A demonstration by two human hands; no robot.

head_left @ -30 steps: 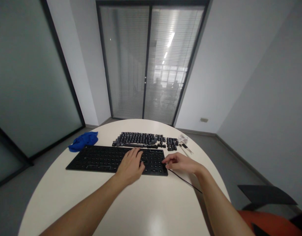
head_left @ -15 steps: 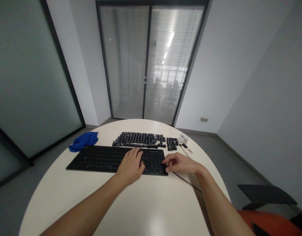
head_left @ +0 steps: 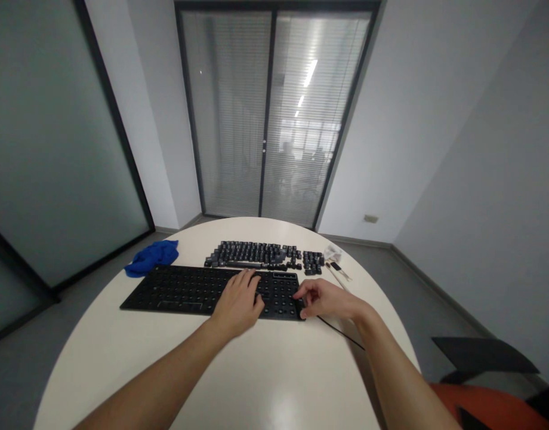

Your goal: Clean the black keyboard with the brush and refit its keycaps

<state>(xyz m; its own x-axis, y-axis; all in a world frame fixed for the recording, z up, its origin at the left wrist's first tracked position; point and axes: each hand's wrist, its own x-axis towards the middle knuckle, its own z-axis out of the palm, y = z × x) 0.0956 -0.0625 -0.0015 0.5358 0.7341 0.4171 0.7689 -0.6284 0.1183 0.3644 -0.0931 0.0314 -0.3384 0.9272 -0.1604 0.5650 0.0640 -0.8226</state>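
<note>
A black keyboard base (head_left: 185, 289) with its keycaps off lies across the round white table (head_left: 265, 370). My left hand (head_left: 238, 301) rests flat on its right-middle part, fingers stretched out. My right hand (head_left: 326, 298) sits at the keyboard's right end, fingers curled in a pinch against the edge; what they hold is too small to make out. Rows of loose keycaps (head_left: 261, 254) lie just behind the keyboard.
A blue cloth (head_left: 153, 257) lies at the table's back left. Small tools and a clear packet (head_left: 336, 263) sit at the back right. A black cable (head_left: 339, 331) runs from the keyboard's right end toward me. A chair (head_left: 480, 358) stands at the right.
My right hand has shifted slightly left and curled tighter at the keyboard's right end. My left hand has stayed in place.
</note>
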